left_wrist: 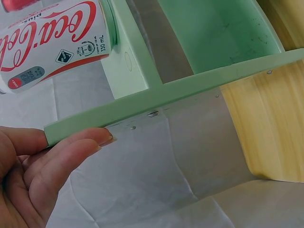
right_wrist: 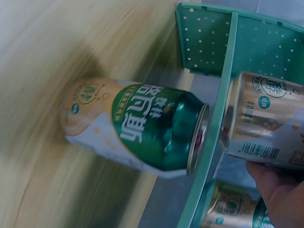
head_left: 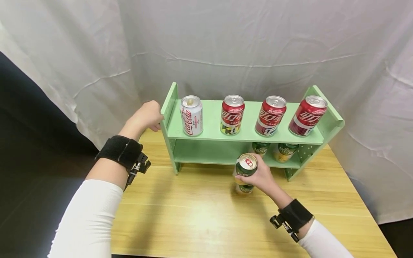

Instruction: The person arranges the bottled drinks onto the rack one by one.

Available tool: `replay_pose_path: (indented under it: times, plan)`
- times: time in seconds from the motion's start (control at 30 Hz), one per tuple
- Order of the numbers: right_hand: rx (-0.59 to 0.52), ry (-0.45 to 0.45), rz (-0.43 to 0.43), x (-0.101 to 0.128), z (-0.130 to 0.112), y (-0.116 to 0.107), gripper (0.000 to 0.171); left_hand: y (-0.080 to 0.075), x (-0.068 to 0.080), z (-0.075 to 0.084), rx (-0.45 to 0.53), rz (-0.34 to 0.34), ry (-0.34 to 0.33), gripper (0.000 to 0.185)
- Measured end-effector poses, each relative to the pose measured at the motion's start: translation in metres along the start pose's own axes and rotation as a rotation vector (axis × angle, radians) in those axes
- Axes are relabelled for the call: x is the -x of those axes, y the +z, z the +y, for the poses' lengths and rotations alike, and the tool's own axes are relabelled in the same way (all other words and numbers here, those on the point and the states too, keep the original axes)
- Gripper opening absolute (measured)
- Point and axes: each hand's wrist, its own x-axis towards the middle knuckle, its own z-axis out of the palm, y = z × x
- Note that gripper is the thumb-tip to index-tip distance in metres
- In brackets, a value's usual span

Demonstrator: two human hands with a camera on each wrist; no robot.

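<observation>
My left hand (head_left: 146, 115) pinches the upper edge of the left side panel of a light green two-tier shelf (head_left: 206, 152); in the left wrist view, thumb and fingers lie on either side of the panel (left_wrist: 142, 104). My right hand (head_left: 262, 174) grips a green-and-gold drink can (head_left: 244, 168) in front of the lower tier. Below the held can, a matching can (head_left: 244, 189) stands on the table, fully seen as a green-and-cream can (right_wrist: 137, 126) in the right wrist view. Two more green cans (head_left: 260, 147) (head_left: 285, 152) stand on the lower tier, partly hidden.
On the upper tier stand a white Coca-Cola can (head_left: 192, 116) and three red cans (head_left: 232, 114) (head_left: 270, 116) (head_left: 308, 116), spaced in a row. The shelf stands on a wooden table (head_left: 200, 218). A pale curtain (head_left: 226, 43) hangs behind it.
</observation>
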Motion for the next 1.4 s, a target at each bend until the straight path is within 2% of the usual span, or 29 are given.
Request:
replay_pose_path:
  times: [0.5,0.7,1.1,1.4]
  plan:
    - [-0.064,0.015,-0.132,-0.021,-0.008,0.019,0.084,0.001,-0.002,0.000,0.010,0.006,-0.001,0.010]
    - [-0.027,0.035,-0.147,-0.037,-0.012,0.023,0.083,0.001,-0.002,-0.002,-0.001,0.008,0.007,0.016]
    - [0.043,0.059,-0.156,-0.067,-0.008,0.029,0.073,0.004,-0.006,-0.003,-0.016,0.027,0.006,0.012]
    - [0.023,0.064,-0.183,-0.083,-0.003,0.034,0.087,0.003,-0.003,-0.005,-0.023,0.024,-0.003,0.012]
